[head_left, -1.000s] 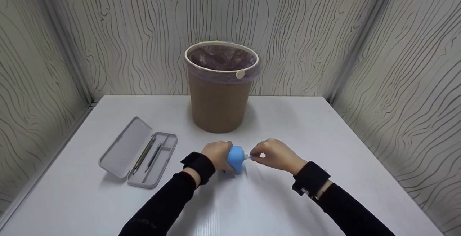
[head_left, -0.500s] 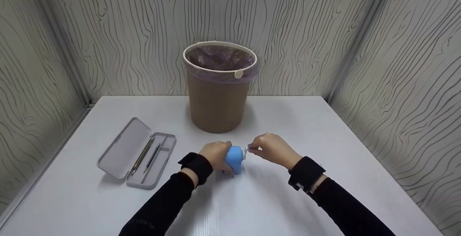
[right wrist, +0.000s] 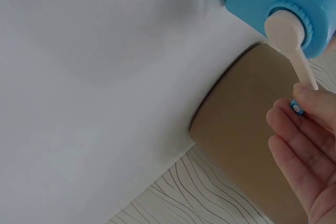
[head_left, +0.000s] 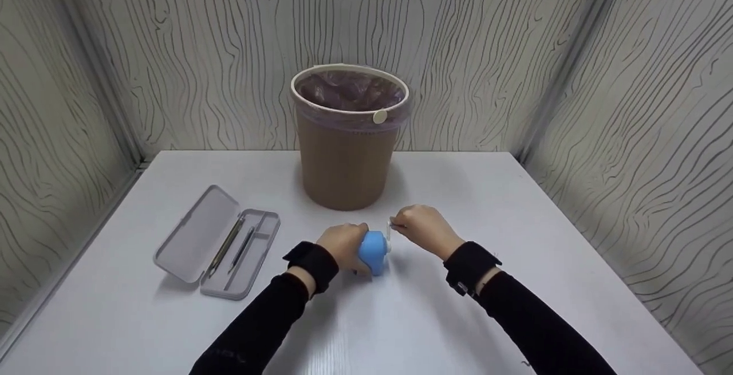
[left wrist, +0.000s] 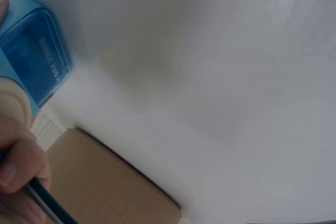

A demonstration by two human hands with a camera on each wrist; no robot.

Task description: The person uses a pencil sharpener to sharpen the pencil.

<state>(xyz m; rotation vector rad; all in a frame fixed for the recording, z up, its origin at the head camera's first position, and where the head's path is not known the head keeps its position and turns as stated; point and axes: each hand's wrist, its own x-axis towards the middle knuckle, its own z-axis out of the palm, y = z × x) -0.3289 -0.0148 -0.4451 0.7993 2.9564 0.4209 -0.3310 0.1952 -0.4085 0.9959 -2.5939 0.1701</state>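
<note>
A blue hand-crank pencil sharpener [head_left: 373, 253] stands on the table, and my left hand [head_left: 342, 246] grips it from the left. In the left wrist view its translucent drawer [left wrist: 39, 51] shows, and a dark pencil [left wrist: 50, 203] lies against that hand's curled fingers; the pencil's tip is out of sight. On the other side, my right hand [head_left: 428, 227] pinches the end of the white crank [right wrist: 302, 66]. The crank arm points up in the head view. A small blue knob [right wrist: 296, 107] peeks out between thumb and fingers.
An open grey pencil case [head_left: 260, 260] lies at the left, with two pencils [head_left: 243, 249] in it. Behind the hands stands a brown bin [head_left: 346, 163] with a purple liner. Patterned walls enclose the white table [head_left: 458, 186] at the back and sides.
My right hand has moved up and slightly left, turning the crank from pointing toward the right hand to upright. The left hand and the sharpener have stayed in nearly the same place.
</note>
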